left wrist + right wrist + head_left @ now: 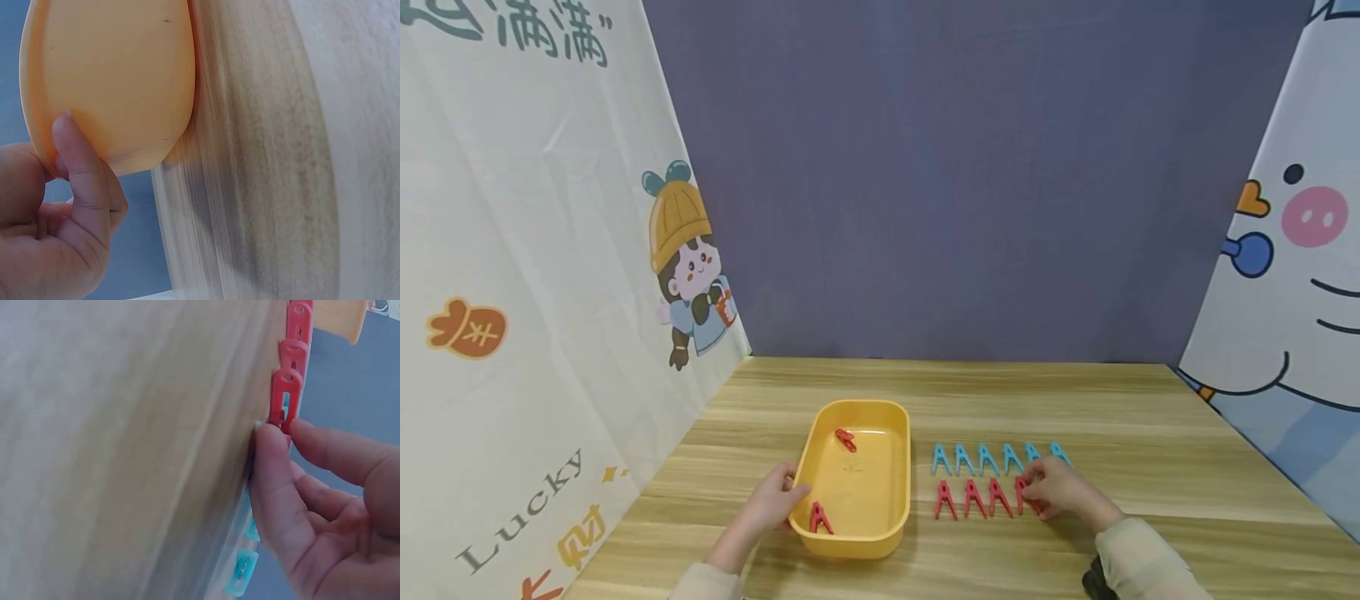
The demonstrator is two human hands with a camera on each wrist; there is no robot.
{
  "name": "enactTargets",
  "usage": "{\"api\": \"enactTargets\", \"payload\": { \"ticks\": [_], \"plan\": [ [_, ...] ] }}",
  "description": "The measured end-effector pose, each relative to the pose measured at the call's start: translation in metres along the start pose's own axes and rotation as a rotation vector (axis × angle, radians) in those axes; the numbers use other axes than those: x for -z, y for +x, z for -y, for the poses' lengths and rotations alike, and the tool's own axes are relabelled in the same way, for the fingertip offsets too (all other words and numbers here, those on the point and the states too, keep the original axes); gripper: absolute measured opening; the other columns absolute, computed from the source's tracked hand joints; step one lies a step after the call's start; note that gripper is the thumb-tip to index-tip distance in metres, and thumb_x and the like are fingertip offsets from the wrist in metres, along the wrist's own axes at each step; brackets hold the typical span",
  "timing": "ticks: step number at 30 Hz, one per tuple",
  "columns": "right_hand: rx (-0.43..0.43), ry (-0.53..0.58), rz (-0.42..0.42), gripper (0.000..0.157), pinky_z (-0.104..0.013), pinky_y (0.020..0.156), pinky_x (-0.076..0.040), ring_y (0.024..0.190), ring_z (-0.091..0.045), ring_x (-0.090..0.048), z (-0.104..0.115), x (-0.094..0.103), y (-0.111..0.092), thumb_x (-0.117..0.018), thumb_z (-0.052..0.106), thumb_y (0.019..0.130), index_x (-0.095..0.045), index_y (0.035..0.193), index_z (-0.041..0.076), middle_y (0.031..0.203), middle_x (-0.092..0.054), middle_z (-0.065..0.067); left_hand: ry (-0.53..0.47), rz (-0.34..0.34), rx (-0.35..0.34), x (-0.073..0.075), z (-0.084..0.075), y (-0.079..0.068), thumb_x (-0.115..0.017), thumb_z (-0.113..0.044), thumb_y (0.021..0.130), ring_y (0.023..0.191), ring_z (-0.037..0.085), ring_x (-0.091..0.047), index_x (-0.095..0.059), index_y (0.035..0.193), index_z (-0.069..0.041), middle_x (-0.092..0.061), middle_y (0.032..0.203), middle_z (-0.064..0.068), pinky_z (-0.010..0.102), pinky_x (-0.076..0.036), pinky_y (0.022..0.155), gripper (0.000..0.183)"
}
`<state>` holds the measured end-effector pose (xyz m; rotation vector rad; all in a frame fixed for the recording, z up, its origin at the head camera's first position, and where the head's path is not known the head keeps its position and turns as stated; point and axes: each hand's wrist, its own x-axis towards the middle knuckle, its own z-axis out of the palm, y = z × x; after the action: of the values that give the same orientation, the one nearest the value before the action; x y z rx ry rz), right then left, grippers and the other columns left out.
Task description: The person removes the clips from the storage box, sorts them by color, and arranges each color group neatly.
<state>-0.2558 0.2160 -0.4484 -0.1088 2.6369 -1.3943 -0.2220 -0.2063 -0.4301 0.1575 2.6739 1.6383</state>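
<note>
A yellow plastic basin (850,546) stands on the table, with two red clothespins inside, one near the back (846,440) and one at the front left (820,518). My left hand (775,497) grips its left rim, thumb over the edge and fingers outside. Right of the basin, a row of red clothespins (974,498) stands in front of a row of blue clothespins (987,458). At the right end of the red row, my right hand (1060,487) pinches a red clothespin (286,394) between thumb and finger, partly covering it.
The wood-grain table (1000,558) runs back to a dark blue-grey panel (970,183). Printed white cloths hang at the left (565,250) and right (1285,317). A black object (1097,581) shows beside the right sleeve at the front.
</note>
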Motion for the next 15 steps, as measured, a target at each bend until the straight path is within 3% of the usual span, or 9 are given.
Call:
{"api": "enactTargets", "payload": {
  "ticks": [4,9,15],
  "plan": [
    [-0.012,0.041,0.037,0.019,-0.031,0.048,-0.053,0.054,-0.019,-0.053,0.005,0.007,-0.001,-0.059,-0.003,0.083,-0.052,0.099,-0.011,0.078,-0.049,-0.013,-0.004,0.005,0.001,0.0,0.0,0.0,-0.054,-0.002,0.089,0.057,0.022,-0.056,-0.045,0.1,0.006,-0.043,0.074,0.009,0.035,-0.053,0.042,0.017],
    [0.075,0.062,0.079,0.032,-0.033,0.046,-0.051,0.053,-0.019,-0.051,0.02,0.018,0.0,-0.056,0.002,0.087,-0.044,0.112,-0.014,0.077,-0.049,-0.015,-0.002,0.002,0.002,0.001,-0.001,-0.001,-0.054,-0.002,0.089,0.056,0.021,-0.056,-0.045,0.1,0.007,-0.044,0.074,0.009,0.036,-0.053,0.043,0.017],
    [0.158,0.06,0.076,0.041,-0.04,0.052,-0.053,0.064,-0.025,-0.054,0.051,0.023,0.003,-0.061,0.013,0.088,-0.046,0.118,-0.011,0.084,-0.054,-0.015,-0.003,-0.002,-0.004,0.001,-0.002,-0.002,-0.055,-0.002,0.089,0.054,0.019,-0.055,-0.045,0.101,0.007,-0.043,0.074,0.009,0.036,-0.053,0.042,0.018]
  ]
}}
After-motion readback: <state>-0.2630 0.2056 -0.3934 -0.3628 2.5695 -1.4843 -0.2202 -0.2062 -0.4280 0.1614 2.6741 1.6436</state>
